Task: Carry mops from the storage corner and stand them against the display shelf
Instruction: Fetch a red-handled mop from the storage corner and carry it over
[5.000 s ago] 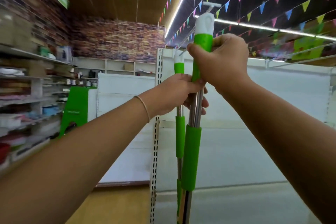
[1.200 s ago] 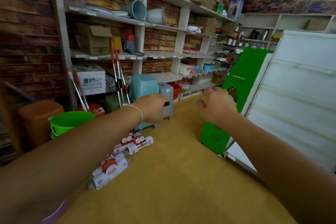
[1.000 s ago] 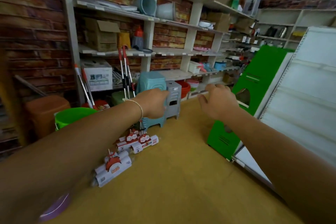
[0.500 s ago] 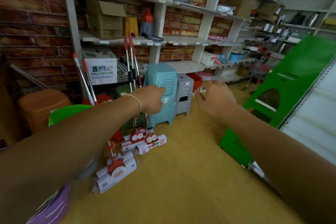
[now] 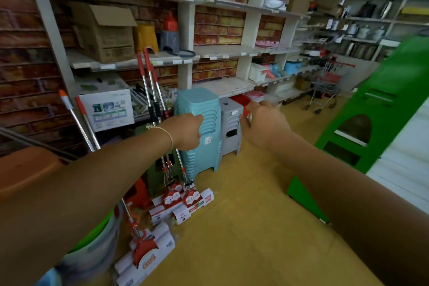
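Several red-handled sponge mops lean in the storage corner against the wall shelves. Two upright ones [image 5: 152, 90] stand just left of a teal stool stack, their packaged heads [image 5: 185, 202] on the floor. Two more [image 5: 81, 123] slant further left, with one white-and-red head [image 5: 145, 253] lying near the bottom of the view. My left hand [image 5: 185, 131] hovers with loosely curled fingers, empty, right beside the upright shafts. My right hand [image 5: 262, 123] is held out to its right, fingers loosely curled, holding nothing. The display shelf's white panel [image 5: 404, 165] shows at the right edge.
Stacked teal stools [image 5: 199, 104] and grey stools [image 5: 231, 111] stand behind my hands. A green stand [image 5: 371, 109] leans at the right. A green bucket [image 5: 92, 239] and a brown tub [image 5: 25, 169] sit at the left. A small shopping cart [image 5: 325, 86] is further back.
I have left the green mops at the display shelf and walked to the storage corner. Over the last second both empty hands have drawn closer to the red mops.
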`<state>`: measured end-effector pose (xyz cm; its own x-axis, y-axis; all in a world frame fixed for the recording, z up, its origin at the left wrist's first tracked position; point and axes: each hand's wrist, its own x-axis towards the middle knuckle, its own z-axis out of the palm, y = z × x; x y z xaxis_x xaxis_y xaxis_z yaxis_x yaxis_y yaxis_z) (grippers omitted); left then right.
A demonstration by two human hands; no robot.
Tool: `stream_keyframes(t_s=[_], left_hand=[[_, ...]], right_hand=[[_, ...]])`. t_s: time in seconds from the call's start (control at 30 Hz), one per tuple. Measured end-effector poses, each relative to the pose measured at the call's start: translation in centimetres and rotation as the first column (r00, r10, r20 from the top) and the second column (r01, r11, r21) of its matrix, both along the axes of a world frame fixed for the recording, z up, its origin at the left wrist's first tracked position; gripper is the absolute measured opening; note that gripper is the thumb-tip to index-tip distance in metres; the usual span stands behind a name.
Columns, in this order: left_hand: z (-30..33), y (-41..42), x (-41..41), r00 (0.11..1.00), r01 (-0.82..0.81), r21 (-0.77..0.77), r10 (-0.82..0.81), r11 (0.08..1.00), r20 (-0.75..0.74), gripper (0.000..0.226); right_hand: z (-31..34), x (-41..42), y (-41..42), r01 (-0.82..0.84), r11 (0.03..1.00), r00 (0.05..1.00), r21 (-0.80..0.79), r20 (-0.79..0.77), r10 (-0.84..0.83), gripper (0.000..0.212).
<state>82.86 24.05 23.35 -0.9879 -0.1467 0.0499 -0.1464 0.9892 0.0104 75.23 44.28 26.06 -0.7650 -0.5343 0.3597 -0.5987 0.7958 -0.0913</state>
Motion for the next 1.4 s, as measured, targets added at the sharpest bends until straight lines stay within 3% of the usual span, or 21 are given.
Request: stream_keyframes(t_s=[0.3, 0.63, 1.03, 1.23, 1.4], left_hand=[[-3.0, -3.9, -11.7, 0.995, -0.086, 0.016, 0.085, 0.996, 0.051, 0.023], [-1.4, -8.7, -25.7, 0.962, -0.272, 0.117, 0.269, 0.955, 0.04, 0.026], [-3.7, -16.5, -34.8, 0.939, -0.344, 0.185, 0.337, 0.92, 0.072, 0.045], [-4.5, -23.8, -40.8, 0.932, -0.363, 0.213, 0.357, 0.907, 0.064, 0.014], [-4.3, -32.3, -45.9, 0.908, -0.418, 0.272, 0.411, 0.867, 0.086, 0.037]], right_hand=[[-3.0, -13.9, -5.2, -0.128, 0.992, 0.99, -0.013, 0.056, 0.128, 0.041], [-0.6, -30.9, -11.5, -0.306, 0.952, 0.952, 0.003, 0.019, 0.306, 0.037], [-4.1, -41.6, -19.9, -0.375, 0.926, 0.922, 0.031, 0.112, 0.37, 0.04], [-5.6, -47.1, -28.3, -0.41, 0.908, 0.91, 0.085, 0.105, 0.401, 0.039], [-5.3, -52.3, -36.3, -0.419, 0.901, 0.905, 0.115, 0.135, 0.404, 0.04]])
